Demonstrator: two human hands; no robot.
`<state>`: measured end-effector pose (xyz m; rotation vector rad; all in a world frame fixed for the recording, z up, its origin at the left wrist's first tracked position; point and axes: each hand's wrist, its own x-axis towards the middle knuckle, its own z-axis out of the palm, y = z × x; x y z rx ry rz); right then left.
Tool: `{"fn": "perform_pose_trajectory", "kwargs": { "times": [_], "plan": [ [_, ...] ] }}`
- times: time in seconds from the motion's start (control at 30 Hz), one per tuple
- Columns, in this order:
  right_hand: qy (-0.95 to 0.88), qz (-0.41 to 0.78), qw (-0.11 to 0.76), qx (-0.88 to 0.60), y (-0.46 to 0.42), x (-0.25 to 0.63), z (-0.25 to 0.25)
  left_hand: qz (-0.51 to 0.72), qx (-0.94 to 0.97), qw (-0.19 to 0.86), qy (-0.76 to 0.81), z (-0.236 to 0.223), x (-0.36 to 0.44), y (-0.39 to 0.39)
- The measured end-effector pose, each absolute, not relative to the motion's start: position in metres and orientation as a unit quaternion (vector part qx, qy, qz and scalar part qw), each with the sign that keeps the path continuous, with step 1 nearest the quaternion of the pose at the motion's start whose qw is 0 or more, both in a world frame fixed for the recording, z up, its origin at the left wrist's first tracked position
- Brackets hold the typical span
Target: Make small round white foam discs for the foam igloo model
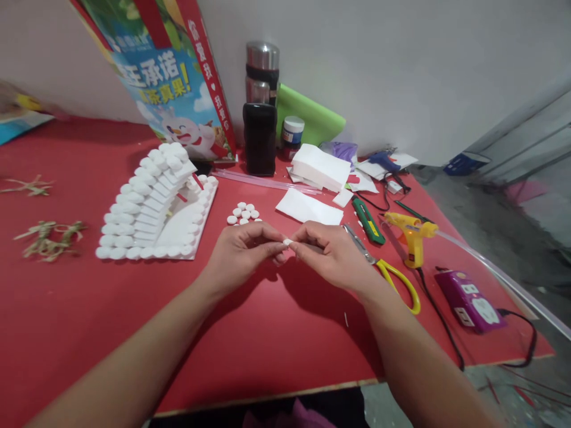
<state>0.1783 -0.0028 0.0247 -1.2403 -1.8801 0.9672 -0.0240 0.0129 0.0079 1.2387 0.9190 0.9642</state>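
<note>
Between the fingertips of my left hand [250, 252] and my right hand [328, 252] is a small white piece [288, 242], mostly covered by the fingers; it looks like rolled or folded paper or foam. Both hands are closed in a pinch and meet over the red table. Just beyond my left hand lies a cluster of round white discs [245, 214], partly hidden by it. To the left stands a white model [149, 208] with a stepped, curved staircase, edged with similar rounded white pieces. A white sheet [310, 208] lies behind my right hand.
Yellow-handled scissors [397, 279], a green utility knife [368, 220], a yellow glue gun [413, 232] and a purple power strip [470, 302] with cords lie right. Behind are a thermos [262, 65], a jar [293, 131] and a printed bag [165, 77]. Straw bows [53, 239] lie left.
</note>
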Motion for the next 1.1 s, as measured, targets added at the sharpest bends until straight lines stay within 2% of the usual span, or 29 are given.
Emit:
{"fn": "perform_pose_trajectory", "kwargs": {
  "times": [0.07, 0.27, 0.43, 0.53, 0.7, 0.83, 0.9, 1.0, 1.1],
  "plan": [
    [-0.72, 0.383, 0.339, -0.469, -0.002, 0.179, 0.025, 0.418, 0.546, 0.61, 0.393, 0.007, -0.026, 0.016],
    [-0.673, 0.398, 0.358, -0.51, 0.0, 0.174, 0.019, 0.442, 0.624, 0.507, 0.398, 0.005, -0.02, 0.013],
    [-0.646, 0.377, 0.366, -0.554, 0.002, 0.171, 0.015, 0.431, 0.53, 0.577, 0.449, 0.004, -0.014, 0.006],
    [-0.658, 0.336, 0.38, -0.557, -0.001, 0.166, 0.012, 0.452, 0.506, 0.568, 0.466, 0.0, -0.011, 0.005],
    [-0.694, 0.268, 0.405, -0.532, -0.011, 0.155, 0.011, 0.528, 0.56, 0.461, 0.443, -0.005, -0.008, 0.003],
    [-0.707, 0.28, 0.403, -0.51, -0.012, 0.155, 0.014, 0.565, 0.631, 0.325, 0.421, -0.01, -0.007, 0.002],
    [-0.703, 0.284, 0.405, -0.511, -0.011, 0.158, 0.013, 0.562, 0.658, 0.29, 0.41, -0.013, -0.006, 0.001],
    [-0.703, 0.293, 0.403, -0.508, -0.008, 0.163, 0.013, 0.553, 0.657, 0.319, 0.401, -0.013, -0.007, 0.0],
    [-0.721, 0.312, 0.387, -0.483, -0.006, 0.17, 0.017, 0.544, 0.615, 0.408, 0.4, -0.007, -0.011, 0.003]
  ]
}}
